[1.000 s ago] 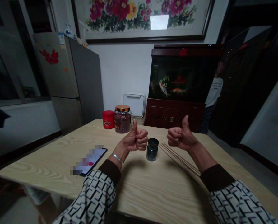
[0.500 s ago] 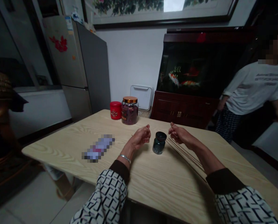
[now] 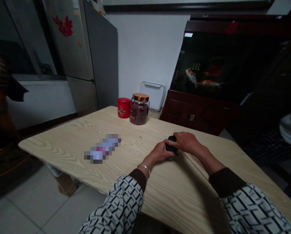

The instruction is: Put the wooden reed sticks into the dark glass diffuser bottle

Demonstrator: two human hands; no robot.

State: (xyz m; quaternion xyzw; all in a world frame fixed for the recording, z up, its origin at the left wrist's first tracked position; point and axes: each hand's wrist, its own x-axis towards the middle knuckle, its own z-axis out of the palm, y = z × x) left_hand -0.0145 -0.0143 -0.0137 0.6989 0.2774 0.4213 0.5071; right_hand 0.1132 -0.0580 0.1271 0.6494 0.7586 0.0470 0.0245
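A small dark glass bottle (image 3: 171, 148) with a black cap stands on the light wooden table (image 3: 69, 143). My left hand (image 3: 160, 152) is wrapped round its body from the left. My right hand (image 3: 186, 142) is curled over its cap from the right. Most of the bottle is hidden by my fingers. Several thin wooden sticks (image 3: 195, 164) lie on the table just right of the bottle, under my right forearm.
A red tin (image 3: 123, 107) and a glass jar with a copper lid (image 3: 139, 109) stand at the table's far edge. A phone (image 3: 102, 151) lies left of my hands. A fridge (image 3: 87, 55), a fish tank (image 3: 216, 65) and part of another person (image 3: 290, 128) surround the table.
Both hands dropped from thumbs-up fists and closed on the bottle. The view tilted down and swung. The other person moved toward the right edge.
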